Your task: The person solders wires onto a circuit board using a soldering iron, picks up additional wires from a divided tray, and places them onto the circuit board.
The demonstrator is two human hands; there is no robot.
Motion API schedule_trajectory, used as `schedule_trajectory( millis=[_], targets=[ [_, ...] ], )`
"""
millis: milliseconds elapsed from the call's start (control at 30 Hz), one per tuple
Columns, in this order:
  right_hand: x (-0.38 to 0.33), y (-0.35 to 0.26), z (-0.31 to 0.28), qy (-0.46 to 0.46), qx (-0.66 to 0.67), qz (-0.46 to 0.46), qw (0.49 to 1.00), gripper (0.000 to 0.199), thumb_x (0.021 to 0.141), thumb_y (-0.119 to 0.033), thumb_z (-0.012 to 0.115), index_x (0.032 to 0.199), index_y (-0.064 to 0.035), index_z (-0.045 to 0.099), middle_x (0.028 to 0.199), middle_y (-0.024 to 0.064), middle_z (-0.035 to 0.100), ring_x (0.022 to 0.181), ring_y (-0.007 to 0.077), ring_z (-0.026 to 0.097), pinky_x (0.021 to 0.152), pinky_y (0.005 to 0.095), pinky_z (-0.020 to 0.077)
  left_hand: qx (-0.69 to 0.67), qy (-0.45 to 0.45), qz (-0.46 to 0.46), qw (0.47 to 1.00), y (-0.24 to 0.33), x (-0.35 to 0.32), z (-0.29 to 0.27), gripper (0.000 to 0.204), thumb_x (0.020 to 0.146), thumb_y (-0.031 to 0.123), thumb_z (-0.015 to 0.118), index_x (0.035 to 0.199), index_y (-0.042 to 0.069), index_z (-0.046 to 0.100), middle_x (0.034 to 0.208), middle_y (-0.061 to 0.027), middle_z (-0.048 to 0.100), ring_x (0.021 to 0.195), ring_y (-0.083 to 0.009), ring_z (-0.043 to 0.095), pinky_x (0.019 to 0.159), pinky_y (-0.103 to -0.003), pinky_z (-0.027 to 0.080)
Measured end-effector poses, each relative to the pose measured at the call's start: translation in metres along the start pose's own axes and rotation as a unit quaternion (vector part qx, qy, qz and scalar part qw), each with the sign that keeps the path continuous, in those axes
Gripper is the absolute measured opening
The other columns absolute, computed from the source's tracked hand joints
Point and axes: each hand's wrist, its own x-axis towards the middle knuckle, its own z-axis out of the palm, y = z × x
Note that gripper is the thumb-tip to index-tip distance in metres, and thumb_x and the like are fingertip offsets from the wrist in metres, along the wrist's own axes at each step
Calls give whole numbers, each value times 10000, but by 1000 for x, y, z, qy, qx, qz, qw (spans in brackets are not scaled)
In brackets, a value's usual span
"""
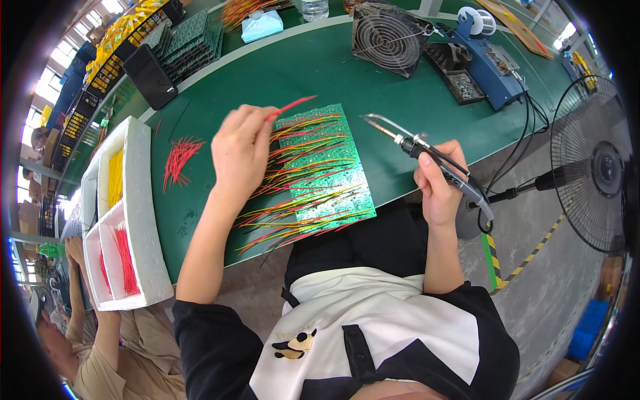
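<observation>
My left hand (240,150) pinches a red wire (297,105) between thumb and fingers, above the upper left corner of a green circuit board panel (362,195). Rows of red, yellow and black wires (293,160) run across that panel and hang over its left side. To the right of the panel, my right hand (437,193) is closed round a soldering iron (417,150) with a thin feed tube beside its tip. The tip points up and left, apart from the panel. A loose pile of red wires (179,162) lies left of my left hand.
A white foam tray (157,260) with red and yellow wires stands at the left. Behind are a phone (148,77), stacked boards (193,50), a box fan (390,41) and a blue solder feeder (490,73). A pedestal fan (603,167) stands right; another person (100,367) sits left.
</observation>
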Motion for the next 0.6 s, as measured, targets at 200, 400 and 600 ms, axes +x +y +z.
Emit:
schedule_trajectory(
  millis=[200, 400, 600],
  targets=[
    [1, 1, 2, 75, -10, -36, 996, 171, 852, -95, 639, 880, -34, 481, 568, 25, 522, 438, 39, 431, 392, 173, 308, -111, -70, -26, 991, 30, -6, -1, 112, 859, 43, 544, 925, 12, 629, 721, -135, 579, 589, -267, 555, 562, -343, 452],
    [12, -6, 2, 96, -52, -59, 992, 154, 866, -79, 615, 881, -21, 474, 589, 59, 547, 425, 66, 463, 400, 188, 350, -55, -157, -4, 986, 56, -21, 13, 122, 851, 75, 581, 957, 44, 529, 617, -87, 576, 527, -251, 575, 483, -348, 429],
    [36, 0, 3, 111, -77, -65, 989, 167, 873, -107, 613, 876, -12, 475, 604, 70, 557, 436, 80, 479, 419, 194, 372, 0, -135, -45, 990, 48, -20, 25, 125, 862, 98, 578, 919, 57, 475, 580, -79, 577, 501, -263, 581, 445, -370, 418]
  ],
)
